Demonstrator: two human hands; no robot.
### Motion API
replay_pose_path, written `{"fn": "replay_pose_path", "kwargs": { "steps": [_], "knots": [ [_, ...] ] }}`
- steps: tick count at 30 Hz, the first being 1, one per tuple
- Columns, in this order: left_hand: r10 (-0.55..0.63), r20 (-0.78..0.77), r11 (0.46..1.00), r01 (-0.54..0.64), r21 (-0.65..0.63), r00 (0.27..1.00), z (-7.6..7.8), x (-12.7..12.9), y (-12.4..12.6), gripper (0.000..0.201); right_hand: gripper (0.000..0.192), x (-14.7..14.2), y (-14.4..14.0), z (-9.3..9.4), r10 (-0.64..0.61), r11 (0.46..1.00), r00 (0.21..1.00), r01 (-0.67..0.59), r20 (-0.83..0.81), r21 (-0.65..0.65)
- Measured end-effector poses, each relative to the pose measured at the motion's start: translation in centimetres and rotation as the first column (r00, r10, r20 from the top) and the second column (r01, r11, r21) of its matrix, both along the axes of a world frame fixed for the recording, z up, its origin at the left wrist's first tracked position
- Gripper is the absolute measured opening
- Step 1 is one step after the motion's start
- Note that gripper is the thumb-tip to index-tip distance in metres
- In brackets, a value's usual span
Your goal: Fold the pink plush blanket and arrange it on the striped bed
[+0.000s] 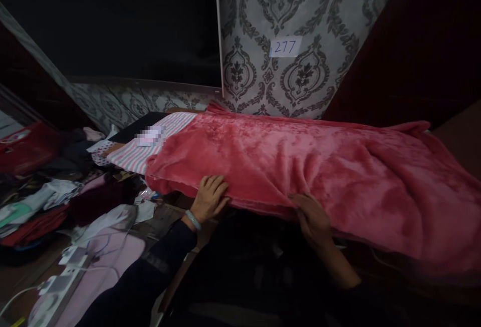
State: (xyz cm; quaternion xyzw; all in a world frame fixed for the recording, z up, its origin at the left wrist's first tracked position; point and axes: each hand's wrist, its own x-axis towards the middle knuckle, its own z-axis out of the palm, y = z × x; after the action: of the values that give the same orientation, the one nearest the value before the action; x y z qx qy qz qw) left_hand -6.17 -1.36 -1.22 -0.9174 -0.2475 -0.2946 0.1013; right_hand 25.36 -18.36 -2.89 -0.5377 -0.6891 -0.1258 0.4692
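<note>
A red plush blanket (259, 161) lies spread in a long folded layer over a raised surface, with creases running toward its front edge. My left hand (209, 199), with a pale bangle at the wrist, is closed over that front edge, fingers on top of the cloth. Farther right, my right hand (312, 217) grips the same edge, and folds fan out from its fingers. The undersides of both grips are hidden. Beyond the blanket's left end shows a striped cloth (176, 125) with a small pale blurred item on it.
A large dark screen (143, 26) hangs on the patterned wall behind. A paper marked 277 (285, 46) is stuck to the wallpaper. Piled clothes (41, 202) and a red bag (33, 146) lie at left. Nearer are a power strip (63, 287) with cords and a pink pad (116, 252).
</note>
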Motion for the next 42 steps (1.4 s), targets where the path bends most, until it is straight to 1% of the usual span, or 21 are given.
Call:
{"fn": "replay_pose_path", "kwargs": {
  "steps": [2, 4, 6, 8, 11, 12, 14, 16, 18, 22, 24, 25, 27, 29, 32, 35, 37, 40, 42],
  "knots": [
    [0.006, 0.043, 1.0, -0.006, 0.019, 0.999, 0.3, 0.8, 0.7, 0.032, 0.037, 0.0, 0.2, 0.6, -0.017, 1.0, 1.0, 0.017, -0.001, 0.015],
    [-0.012, 0.059, 1.0, 0.012, 0.009, 0.998, 0.5, 0.7, 1.4, 0.032, 0.037, 0.1, 0.3, 0.7, -0.026, 1.0, 1.0, 0.026, 0.009, 0.018],
    [-0.032, 0.057, 0.999, 0.032, -0.005, 0.998, 0.5, -0.3, 1.7, 0.037, 0.037, 0.3, 0.2, 0.2, -0.023, 1.0, 0.999, 0.023, 0.035, 0.0],
    [-0.025, 0.041, 1.0, 0.025, -0.002, 0.999, 0.4, -1.7, 1.4, 0.041, 0.037, 0.2, 0.1, -0.6, -0.011, 1.0, 0.998, 0.013, 0.069, -0.022],
    [-0.027, -0.004, 0.999, 0.027, 0.03, 1.0, 0.1, -3.4, 0.4, 0.037, 0.036, -0.2, 0.0, -1.5, 0.016, 0.996, 0.988, -0.003, 0.153, -0.089],
    [-0.026, -0.016, 0.999, 0.027, 0.036, 1.0, 0.0, -3.7, 0.1, 0.035, 0.04, -0.4, -0.1, -1.5, 0.013, 0.991, 0.982, 0.012, 0.19, -0.132],
    [-0.018, -0.029, 0.999, 0.019, 0.036, 0.999, -0.1, -3.7, -0.5, 0.03, 0.056, -0.7, -0.1, -1.5, -0.011, 0.971, 0.964, 0.073, 0.264, -0.226],
    [-0.003, -0.023, 1.0, 0.004, 0.028, 1.0, -0.1, -3.3, -0.9, 0.028, 0.068, -0.9, -0.1, -1.4, -0.046, 0.955, 0.952, 0.132, 0.304, -0.266],
    [-0.014, 0.004, 0.999, 0.014, 0.035, 1.0, -0.2, -2.6, -1.4, 0.03, 0.072, -0.9, 0.0, -1.4, -0.067, 0.962, 0.951, 0.142, 0.301, -0.234],
    [-0.083, 0.022, 0.996, 0.082, 0.042, 0.996, -0.7, -0.4, -2.7, 0.044, 0.065, -0.5, 0.7, -1.0, -0.072, 0.988, 0.965, 0.104, 0.252, -0.116],
    [-0.07, 0.012, 0.997, 0.069, 0.021, 0.998, -1.0, 1.0, -3.3, 0.054, 0.062, -0.2, 1.2, -0.2, -0.086, 0.99, 0.97, 0.11, 0.226, -0.094],
    [-0.035, 0.023, 0.999, 0.035, 0.018, 0.999, -1.1, 1.8, -3.3, 0.058, 0.06, 0.1, 1.5, 0.3, -0.104, 0.989, 0.971, 0.124, 0.216, -0.079],
    [0.082, 0.103, 0.996, -0.086, 0.035, 0.991, -1.3, 3.0, -2.9, 0.059, 0.053, 0.7, 2.0, 1.6, -0.149, 0.987, 0.966, 0.157, 0.21, -0.023],
    [0.197, 0.224, 0.974, -0.216, 0.065, 0.954, -1.3, 3.6, -1.8, 0.057, 0.047, 1.6, 2.3, 3.2, -0.188, 0.982, 0.96, 0.183, 0.21, 0.045],
    [0.278, 0.347, 0.943, -0.323, 0.079, 0.896, -0.7, 3.3, 0.6, 0.053, 0.042, 3.1, 2.4, 5.6, -0.249, 0.968, 0.949, 0.238, 0.192, 0.079],
    [0.337, 0.401, 0.919, -0.391, 0.056, 0.852, 0.2, 2.5, 2.6, 0.049, 0.034, 4.5, 2.1, 7.9, -0.368, 0.928, 0.915, 0.353, 0.166, 0.117],
    [0.388, 0.423, 0.9, -0.436, 0.018, 0.819, 0.6, 2.2, 3.6, 0.05, 0.03, 5.3, 1.9, 9.3, -0.446, 0.888, 0.882, 0.415, 0.152, 0.198],
    [0.478, 0.429, 0.865, -0.497, -0.076, 0.767, 0.9, 1.8, 4.5, 0.054, 0.032, 6.1, 1.6, 11.3, -0.535, 0.823, 0.838, 0.487, 0.109, 0.293],
    [0.513, 0.417, 0.85, -0.513, -0.122, 0.75, 1.1, 1.1, 4.7, 0.052, 0.036, 6.7, 1.2, 12.3, -0.562, 0.8, 0.825, 0.521, 0.066, 0.299]
  ]
}}
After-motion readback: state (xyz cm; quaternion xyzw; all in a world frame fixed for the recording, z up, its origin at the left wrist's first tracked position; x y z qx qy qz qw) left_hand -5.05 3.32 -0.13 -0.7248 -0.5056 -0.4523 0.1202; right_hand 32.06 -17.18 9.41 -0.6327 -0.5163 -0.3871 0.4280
